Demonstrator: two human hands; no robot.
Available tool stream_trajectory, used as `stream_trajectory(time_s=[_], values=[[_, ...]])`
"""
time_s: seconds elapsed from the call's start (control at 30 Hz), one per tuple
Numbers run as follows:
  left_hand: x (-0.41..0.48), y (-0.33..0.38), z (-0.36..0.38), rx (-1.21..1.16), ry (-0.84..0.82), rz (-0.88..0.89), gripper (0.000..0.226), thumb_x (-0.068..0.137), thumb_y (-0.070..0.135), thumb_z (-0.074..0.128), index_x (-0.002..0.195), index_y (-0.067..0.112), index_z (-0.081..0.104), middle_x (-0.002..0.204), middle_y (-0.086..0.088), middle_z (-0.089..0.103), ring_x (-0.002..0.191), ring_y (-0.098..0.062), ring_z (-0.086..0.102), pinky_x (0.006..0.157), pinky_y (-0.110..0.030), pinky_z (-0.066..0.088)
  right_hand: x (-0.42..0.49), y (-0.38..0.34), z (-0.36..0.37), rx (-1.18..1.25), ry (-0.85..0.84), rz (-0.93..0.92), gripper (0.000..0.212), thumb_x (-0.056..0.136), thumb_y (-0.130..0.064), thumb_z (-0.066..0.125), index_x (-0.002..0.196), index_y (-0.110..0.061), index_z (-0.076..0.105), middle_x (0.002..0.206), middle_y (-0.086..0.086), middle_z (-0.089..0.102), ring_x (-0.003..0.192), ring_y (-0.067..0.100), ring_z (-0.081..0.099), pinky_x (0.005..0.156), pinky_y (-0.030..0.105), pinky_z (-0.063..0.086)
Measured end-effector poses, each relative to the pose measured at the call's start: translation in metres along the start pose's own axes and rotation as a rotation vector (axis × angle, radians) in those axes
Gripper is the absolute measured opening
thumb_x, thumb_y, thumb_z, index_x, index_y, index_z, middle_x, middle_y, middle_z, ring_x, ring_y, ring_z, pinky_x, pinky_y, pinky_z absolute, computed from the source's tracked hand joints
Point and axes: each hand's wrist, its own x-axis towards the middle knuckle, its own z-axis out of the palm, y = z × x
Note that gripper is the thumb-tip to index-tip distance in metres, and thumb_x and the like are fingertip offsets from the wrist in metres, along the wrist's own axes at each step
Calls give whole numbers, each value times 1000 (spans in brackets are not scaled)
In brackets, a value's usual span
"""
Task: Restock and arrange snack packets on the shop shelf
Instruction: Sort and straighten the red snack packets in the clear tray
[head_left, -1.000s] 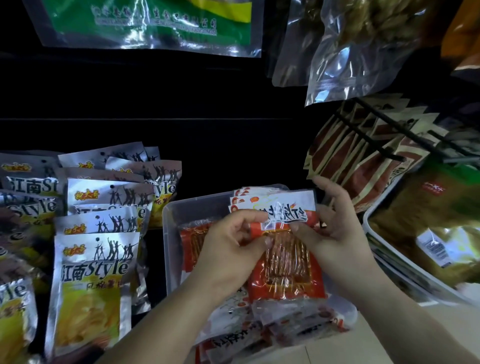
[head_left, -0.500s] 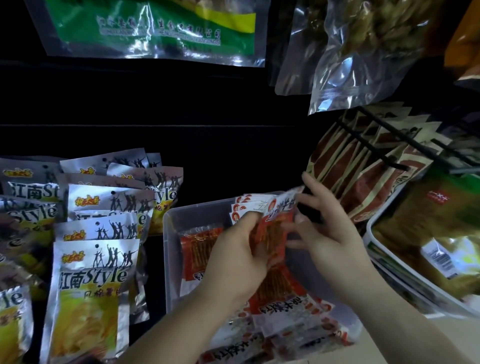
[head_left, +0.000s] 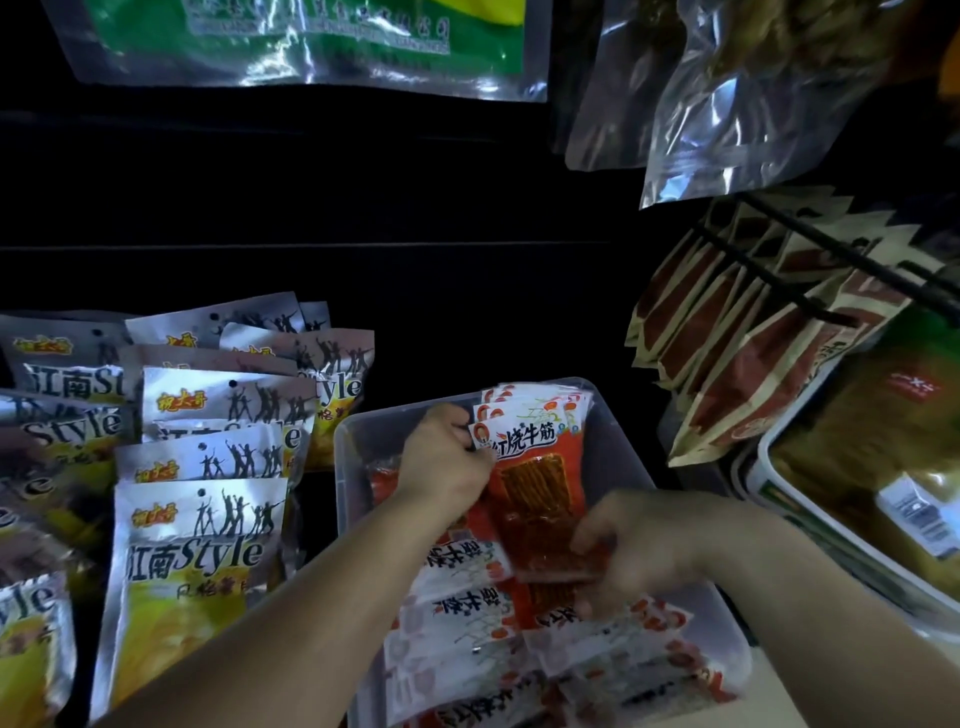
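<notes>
While the left hand (head_left: 447, 462) is pinching the top corner of the red packets (head_left: 535, 467) standing at the twelve o'clock end of the clear tub (head_left: 618, 441), the right hand (head_left: 639, 545), which was spread beside their tops a second ago, is now curling round their lower edge at five o'clock, blurred. They are seemingly being seated upright; flat packets (head_left: 467, 613) at six o'clock are still waiting.

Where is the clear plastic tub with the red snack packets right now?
In the head view the clear tub sits low, just right of centre, between the silver Style packets on its left and the brown packets hanging on its right.
</notes>
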Motion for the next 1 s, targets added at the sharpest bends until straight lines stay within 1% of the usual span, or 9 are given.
stream_trajectory(time_s=[0.1,0.23,0.33,0.47,0.53,0.63,0.77,0.93,1.0], values=[[4,2,6,-19,85,-2,35,83,8,82,107,17,58,79,9,61,72,-6,60,59,-12,40,-10,3,-8,11,-31,-20,86,66,-68,85,142,-37,59,140,-18,57,128,7,56,105,26,47],[-5,1,2,172,130,151,17,86,15,80,92,26,68,71,9,64,70,-12,64,64,-22,47,14,14,13,464,522,-136,36,94,-42,73,128,-32,68,119,-12,67,115,8,64,99,25,52],[-13,-3,-4,270,152,276,21,91,23,76,75,31,67,66,9,68,62,-12,65,58,-31,54,18,10,24,714,792,-210,34,98,-18,70,128,-32,63,110,-13,68,105,4,66,77,8,51],[-27,4,-8,151,146,369,8,92,22,77,91,29,80,75,17,73,67,0,68,65,-30,58,7,5,24,859,798,-321,47,96,-9,71,123,-41,50,110,-31,55,93,-30,53,75,-4,42],[-33,12,-11,29,130,414,12,93,17,76,99,26,81,80,25,71,77,6,69,73,-26,59,6,3,25,804,822,-352,52,95,-13,73,130,-45,51,120,-29,56,106,-26,52,79,-5,39],[-38,28,-19,-48,76,501,10,96,19,73,97,27,78,82,22,71,82,-2,69,72,-24,56,7,1,24,754,909,-319,52,92,-21,77,139,-32,58,126,-18,62,115,-7,56,86,1,42],[-49,48,-35,-164,-99,402,5,97,24,70,100,26,66,88,13,69,83,2,63,71,-9,45,0,-1,16,917,974,-412,12,97,-12,69,107,-19,72,94,-4,76,91,1,69,78,18,50],[-62,46,-37,-339,-215,175,30,90,12,78,88,22,51,93,-2,76,86,-17,74,73,-36,62,-14,-10,11,1134,952,-478,28,94,-5,72,112,-18,55,99,2,80,93,15,77,75,30,62],[-66,43,-37,-391,-234,174,26,89,6,78,87,20,56,86,0,73,80,-18,70,72,-34,60,-18,-11,13,1132,992,-511,36,91,-2,74,110,-19,48,101,8,78,95,23,76,78,44,62]])
